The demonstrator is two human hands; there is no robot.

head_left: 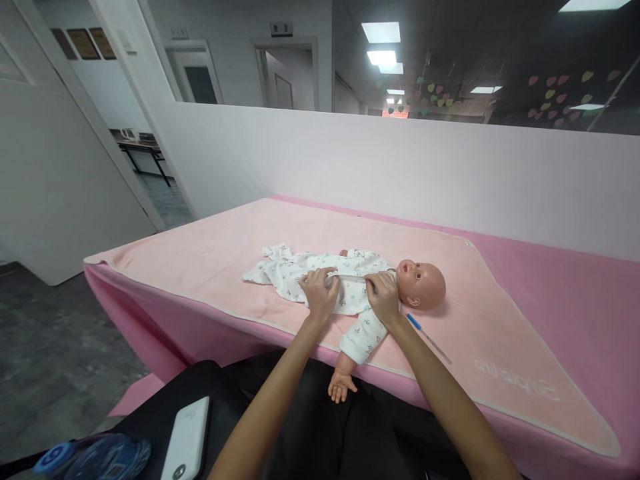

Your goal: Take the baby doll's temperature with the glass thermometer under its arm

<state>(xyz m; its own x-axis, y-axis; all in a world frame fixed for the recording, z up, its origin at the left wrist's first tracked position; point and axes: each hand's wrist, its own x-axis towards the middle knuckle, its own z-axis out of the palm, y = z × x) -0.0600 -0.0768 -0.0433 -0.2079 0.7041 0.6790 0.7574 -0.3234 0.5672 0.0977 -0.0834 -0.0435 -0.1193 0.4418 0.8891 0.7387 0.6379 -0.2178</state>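
Observation:
A baby doll (427, 283) lies on its back with its head to the right, dressed in a white printed romper (285, 275). My left hand (319, 291) is closed, pinching the romper's front at the belly. Up near the doll's neck, my right hand (384, 295) also pinches the cloth. A pale edge of the romper runs stretched between my two hands. One doll arm (344, 375) hangs over the table's front edge, palm showing. Beside my right wrist lies a blue-capped pen (425, 335). My fingertips partly hide the cloth they grip.
A light pink mat (215, 250) covers the table over a darker pink cloth (590, 307). A white wall (360, 167) rises behind it. At lower left, a white power bank (187, 437) and a plastic bottle (103, 457) rest on a black surface (150, 427).

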